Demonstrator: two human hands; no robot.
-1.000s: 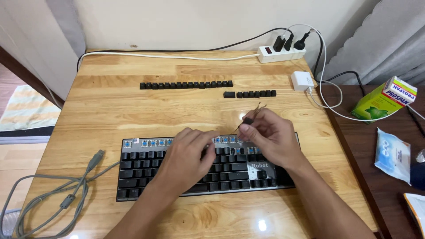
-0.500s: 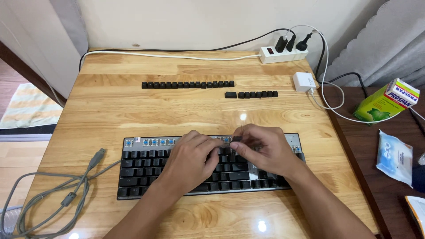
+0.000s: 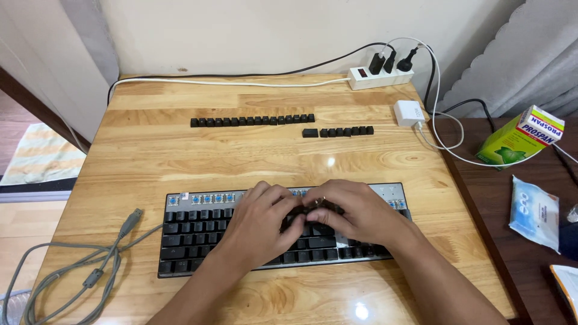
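on the wooden table [image 3: 180,156], a black keyboard [image 3: 198,232] lies with its long axis running left to right, straight in front of the person. both hands rest on its middle, close together with fingertips nearly meeting: the left hand [image 3: 259,225] comes in from the lower left, the right hand [image 3: 355,213] from the lower right. the fingers curl over the upper rows near the keyboard's centre, and something small and dark sits between the fingertips, though whether either hand pinches it or only touches the keys cannot be told. the top row shows bare blue switches [image 3: 208,198] where caps are missing. loose keycaps stand well apart, farther up the table in two lines: a long row [image 3: 253,121] and a shorter row [image 3: 338,132] to its right, nearer the right hand. a grey cable [image 3: 90,271] coils at the table's left edge. a white power strip [image 3: 380,76] sits at the far edge.
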